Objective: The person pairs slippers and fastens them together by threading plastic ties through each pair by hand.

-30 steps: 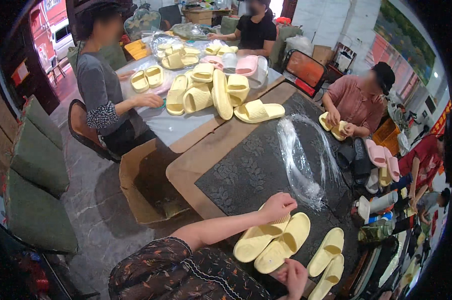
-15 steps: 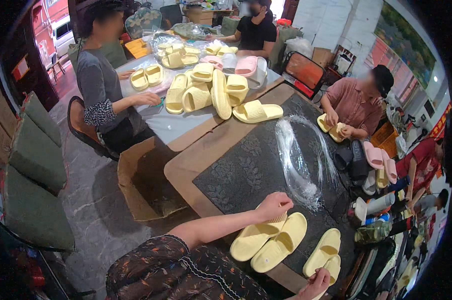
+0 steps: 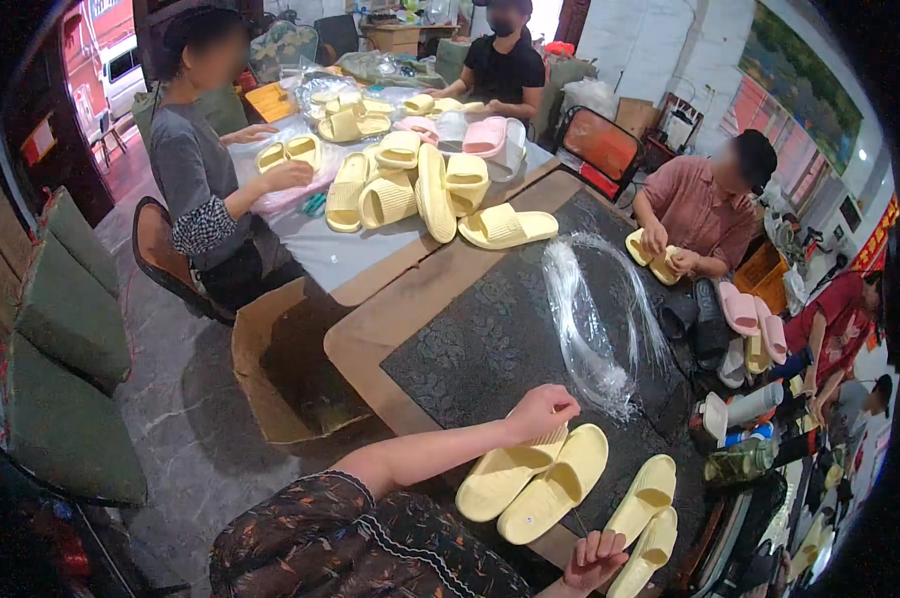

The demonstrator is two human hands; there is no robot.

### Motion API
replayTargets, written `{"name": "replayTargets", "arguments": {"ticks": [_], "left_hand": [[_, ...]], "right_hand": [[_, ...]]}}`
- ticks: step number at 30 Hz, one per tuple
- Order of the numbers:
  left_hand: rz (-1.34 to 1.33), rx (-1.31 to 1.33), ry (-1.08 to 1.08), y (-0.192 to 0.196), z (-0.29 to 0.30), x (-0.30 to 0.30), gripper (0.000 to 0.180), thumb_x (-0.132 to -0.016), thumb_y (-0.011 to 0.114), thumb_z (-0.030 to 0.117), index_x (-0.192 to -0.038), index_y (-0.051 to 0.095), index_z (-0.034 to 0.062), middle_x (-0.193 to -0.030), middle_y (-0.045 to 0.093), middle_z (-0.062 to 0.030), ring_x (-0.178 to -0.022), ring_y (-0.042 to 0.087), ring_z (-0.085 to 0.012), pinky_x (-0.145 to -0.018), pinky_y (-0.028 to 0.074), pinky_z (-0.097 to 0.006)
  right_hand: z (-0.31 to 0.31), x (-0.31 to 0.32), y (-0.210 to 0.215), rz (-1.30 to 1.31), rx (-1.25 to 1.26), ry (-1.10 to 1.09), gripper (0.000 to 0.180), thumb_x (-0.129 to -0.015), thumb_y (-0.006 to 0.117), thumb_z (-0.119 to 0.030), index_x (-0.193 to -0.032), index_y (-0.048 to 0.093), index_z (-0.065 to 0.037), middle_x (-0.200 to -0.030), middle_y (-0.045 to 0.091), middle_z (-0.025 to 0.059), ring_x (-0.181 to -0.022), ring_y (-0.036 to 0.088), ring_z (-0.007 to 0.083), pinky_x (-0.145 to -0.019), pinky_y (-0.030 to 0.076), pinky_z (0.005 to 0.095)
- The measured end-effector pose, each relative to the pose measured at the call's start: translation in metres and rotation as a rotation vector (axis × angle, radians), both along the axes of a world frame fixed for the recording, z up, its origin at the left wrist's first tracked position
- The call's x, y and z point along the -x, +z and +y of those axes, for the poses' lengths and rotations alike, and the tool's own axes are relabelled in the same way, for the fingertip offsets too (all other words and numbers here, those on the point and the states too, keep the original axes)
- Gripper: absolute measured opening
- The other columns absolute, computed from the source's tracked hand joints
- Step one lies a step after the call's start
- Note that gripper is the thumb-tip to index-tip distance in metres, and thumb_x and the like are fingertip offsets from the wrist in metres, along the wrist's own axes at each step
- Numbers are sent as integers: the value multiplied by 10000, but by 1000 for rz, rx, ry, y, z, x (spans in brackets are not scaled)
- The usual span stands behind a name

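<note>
Close in front of me a pair of pale yellow slippers, a left slipper [image 3: 490, 488] and a right slipper [image 3: 554, 485], lies side by side at the table's near edge. My left hand [image 3: 544, 413] is over the left slipper's ribbed strap, its fingers pinched together; whatever they hold is too small to make out. Farther right lies a second yellow pair, a farther slipper [image 3: 641, 498] and a nearer slipper [image 3: 644, 558]. Beside the nearer one is my right hand [image 3: 595, 561], its fingers loosely bent and apart, with nothing visible in them.
Clear plastic bags or strands [image 3: 591, 334] lie on the dark table mat [image 3: 460, 344]. Yellow slippers [image 3: 435, 194] are heaped on the farther table. An open cardboard box [image 3: 295, 369] stands on the floor at left. Bottles and a jar [image 3: 744, 463] crowd the right edge. Co-workers sit around.
My right hand has let go of the nearer slipper of the right pair and moved left, its fingers loosening. My left hand stays pinched. A co-worker at left has raised a hand toward yellow slippers.
</note>
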State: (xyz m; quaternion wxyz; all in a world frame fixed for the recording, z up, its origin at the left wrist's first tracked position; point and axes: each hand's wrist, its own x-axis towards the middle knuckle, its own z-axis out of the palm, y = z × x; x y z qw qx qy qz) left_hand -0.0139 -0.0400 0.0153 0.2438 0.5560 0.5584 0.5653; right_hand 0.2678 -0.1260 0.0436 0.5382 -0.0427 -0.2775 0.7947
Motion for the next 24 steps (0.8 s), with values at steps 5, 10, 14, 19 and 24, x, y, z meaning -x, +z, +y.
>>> {"name": "replayTargets", "arguments": {"ticks": [5,10,14,19,24], "left_hand": [[83,-17,33,-3,4,3,189,-825,624,225,-847,688,48,-807,637,-87,-805,608,-252,-723,472,-362],[66,-18,21,0,2,6,198,-825,623,232,-854,689,49,-812,637,-89,-801,606,-253,-723,471,-363],[64,2,11,-2,4,4,209,-823,623,244,-857,692,50,-811,636,-91,-797,604,-253,-722,470,-365],[21,-18,18,-1,3,2,227,-808,627,259,-834,691,42,-782,625,-116,-771,599,-290,-697,470,-388],[89,235,-104,14,7,9,299,-801,660,324,-857,691,32,-893,663,-105,-911,622,-238,-828,471,-359]], "right_hand": [[-2,10,7,164,25,-19,266,-894,627,-264,-789,462,-84,-721,447,16,-618,419,125,-447,375,233],[0,11,3,186,131,-85,270,-901,615,-286,-793,468,-86,-706,437,4,-596,398,107,-434,349,218],[2,7,-5,81,184,-104,276,-928,565,-320,-790,472,-99,-656,415,-22,-540,373,85,-403,309,206],[-7,24,24,-627,176,-45,276,-912,604,-336,-872,528,-74,-680,480,-17,-529,372,89,-483,337,233],[-11,50,-7,-911,413,74,289,-947,467,-271,-705,417,-121,-509,352,-29,-377,307,76,-318,251,220]]}}
